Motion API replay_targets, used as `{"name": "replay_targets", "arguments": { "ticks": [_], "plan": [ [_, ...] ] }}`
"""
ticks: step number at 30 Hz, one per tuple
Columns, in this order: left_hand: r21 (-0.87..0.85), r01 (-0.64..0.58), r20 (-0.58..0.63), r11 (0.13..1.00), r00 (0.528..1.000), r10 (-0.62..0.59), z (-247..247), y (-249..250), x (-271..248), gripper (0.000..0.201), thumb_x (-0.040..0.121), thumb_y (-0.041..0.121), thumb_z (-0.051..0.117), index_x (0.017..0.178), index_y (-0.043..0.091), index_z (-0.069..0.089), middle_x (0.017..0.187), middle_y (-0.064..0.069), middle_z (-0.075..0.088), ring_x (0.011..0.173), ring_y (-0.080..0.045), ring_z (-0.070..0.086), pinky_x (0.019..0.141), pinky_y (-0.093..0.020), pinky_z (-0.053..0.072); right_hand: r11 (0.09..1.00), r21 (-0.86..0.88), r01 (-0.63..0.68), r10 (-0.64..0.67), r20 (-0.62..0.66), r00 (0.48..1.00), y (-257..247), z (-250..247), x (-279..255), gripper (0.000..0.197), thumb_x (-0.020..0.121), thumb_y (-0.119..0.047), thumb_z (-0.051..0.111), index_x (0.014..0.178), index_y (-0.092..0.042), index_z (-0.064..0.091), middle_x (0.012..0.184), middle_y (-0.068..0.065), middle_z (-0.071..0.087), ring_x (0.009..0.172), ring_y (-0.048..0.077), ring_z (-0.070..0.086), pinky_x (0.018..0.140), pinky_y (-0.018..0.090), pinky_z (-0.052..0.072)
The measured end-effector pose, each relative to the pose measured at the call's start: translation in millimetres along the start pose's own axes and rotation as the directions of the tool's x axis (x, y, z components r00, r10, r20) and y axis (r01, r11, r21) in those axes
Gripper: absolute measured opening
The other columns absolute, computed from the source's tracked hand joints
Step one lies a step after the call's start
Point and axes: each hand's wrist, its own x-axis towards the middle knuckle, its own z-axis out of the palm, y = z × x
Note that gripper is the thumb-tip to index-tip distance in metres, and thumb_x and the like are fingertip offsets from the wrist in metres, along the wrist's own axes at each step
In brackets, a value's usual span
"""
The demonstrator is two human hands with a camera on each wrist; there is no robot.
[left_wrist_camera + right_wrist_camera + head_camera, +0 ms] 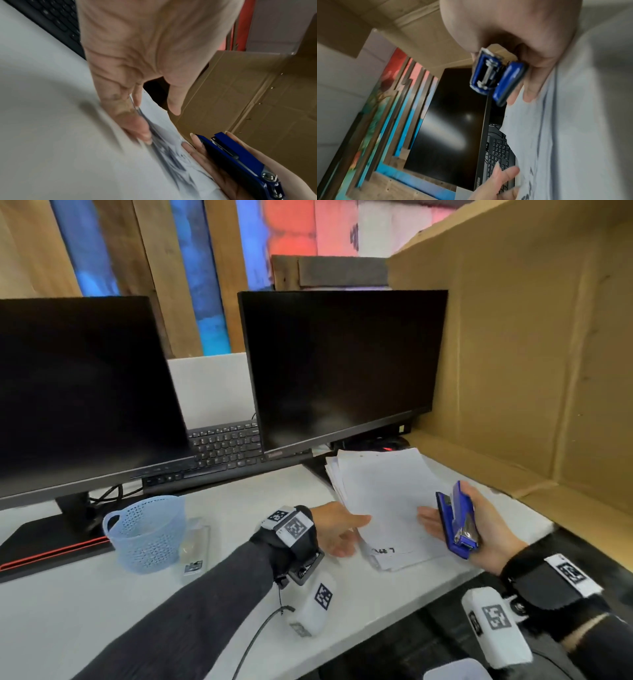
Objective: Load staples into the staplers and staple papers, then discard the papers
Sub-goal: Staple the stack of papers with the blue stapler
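Gripping blue stapler [457, 520] in right hand [479, 532], lower right; pinching paper stack [383, 494] edge with left hand [337, 529].

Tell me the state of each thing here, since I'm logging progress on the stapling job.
blue stapler: held in the right hand, not on paper.
paper stack: on the desk, left hand lifting its edge.
monitors: both screens dark.
cardboard box: open.
blue basket: upright.

Dark grey sleeves [205, 604] ended in black wrist straps [294, 542] bearing white square-coded tags [570, 573] and white camera pods [493, 625].
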Motion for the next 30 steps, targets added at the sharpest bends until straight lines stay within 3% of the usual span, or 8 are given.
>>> {"name": "replay_targets", "arguments": {
  "ticks": [2,7,10,13,17,25,27,30],
  "plan": [
    [0.017,0.034,-0.004,0.999,0.999,-0.033,5.5,2.0,10.0,0.041,0.092,0.040,0.060,0.103,0.001,0.054,0.069,-0.006,0.062,0.042,-0.010,0.058,0.042,-0.019,0.047,0.999,0.036,-0.020,0.019,0.009,1.000,5.3,-11.6,4.7,0.091,0.064,-0.059,0.069,0.135,-0.006,0.048,0.106,0.027,0.070,0.083,0.033,0.074,0.078,0.048,0.056],
    [0.067,0.033,-0.112,0.997,0.993,-0.026,14.4,10.3,16.3,0.024,0.088,0.024,0.069,0.079,0.007,0.056,0.062,-0.005,0.062,0.040,-0.008,0.054,0.040,-0.018,0.047,0.998,0.047,-0.038,0.038,-0.008,0.999,7.0,-16.9,9.2,0.072,0.085,-0.062,0.051,0.137,-0.014,0.046,0.105,0.023,0.072,0.091,0.030,0.071,0.081,0.041,0.057],
    [0.119,0.054,-0.127,0.991,0.991,-0.039,17.2,9.8,17.8,0.020,0.086,0.018,0.072,0.086,0.004,0.058,0.047,-0.002,0.064,0.032,-0.008,0.050,0.038,-0.017,0.045,0.999,0.029,-0.031,0.031,-0.017,0.999,7.8,-15.0,6.9,0.072,0.087,-0.062,0.048,0.141,-0.016,0.041,0.113,0.023,0.069,0.102,0.031,0.065,0.082,0.041,0.053],
    [0.151,0.049,-0.230,0.987,0.973,-0.013,18.7,7.2,22.4,0.031,0.078,0.013,0.080,0.101,-0.003,0.067,0.052,-0.003,0.067,0.037,-0.008,0.057,0.040,-0.021,0.046,1.000,0.000,-0.024,0.024,-0.012,1.000,6.2,-15.7,3.5,0.068,0.088,-0.061,0.047,0.137,-0.014,0.045,0.115,0.022,0.068,0.098,0.031,0.066,0.079,0.039,0.055],
    [0.182,0.084,-0.282,0.980,0.959,-0.029,15.1,10.6,20.8,0.020,0.079,0.013,0.079,0.089,0.000,0.067,0.045,0.000,0.063,0.031,-0.006,0.053,0.037,-0.017,0.044,0.999,-0.006,-0.048,0.048,0.026,0.999,0.5,-21.3,0.8,0.069,0.089,-0.059,0.049,0.136,-0.009,0.047,0.115,0.024,0.068,0.088,0.031,0.073,0.072,0.039,0.061],
    [0.182,0.112,-0.402,0.977,0.915,-0.030,-10.2,6.3,11.1,0.029,0.089,0.001,0.062,0.116,-0.009,0.062,0.078,-0.012,0.069,0.033,-0.005,0.057,0.036,-0.017,0.047,1.000,0.008,-0.012,0.011,0.054,0.998,-23.7,-24.6,6.5,0.075,0.087,-0.062,0.050,0.138,-0.007,0.044,0.115,0.026,0.067,0.105,0.034,0.067,0.081,0.039,0.059],
    [0.202,0.117,-0.442,0.972,0.897,-0.016,-17.3,5.1,11.3,0.028,0.088,0.001,0.060,0.115,-0.008,0.063,0.090,-0.014,0.069,0.043,-0.009,0.061,0.042,-0.017,0.050,0.997,-0.038,-0.068,0.071,0.066,0.995,-19.0,-20.7,8.5,0.076,0.088,-0.061,0.049,0.138,-0.004,0.043,0.115,0.028,0.067,0.104,0.035,0.068,0.080,0.041,0.059],
    [0.220,0.183,-0.424,0.958,0.903,-0.075,-21.4,3.8,7.5,0.015,0.093,0.007,0.057,0.096,-0.004,0.067,0.084,-0.013,0.070,0.063,-0.021,0.068,0.058,-0.030,0.059,0.982,-0.158,-0.104,0.118,0.081,0.990,-10.2,-9.0,11.2,0.071,0.089,-0.059,0.049,0.137,-0.007,0.044,0.112,0.027,0.068,0.104,0.037,0.068,0.096,0.044,0.052]
  ]
}}
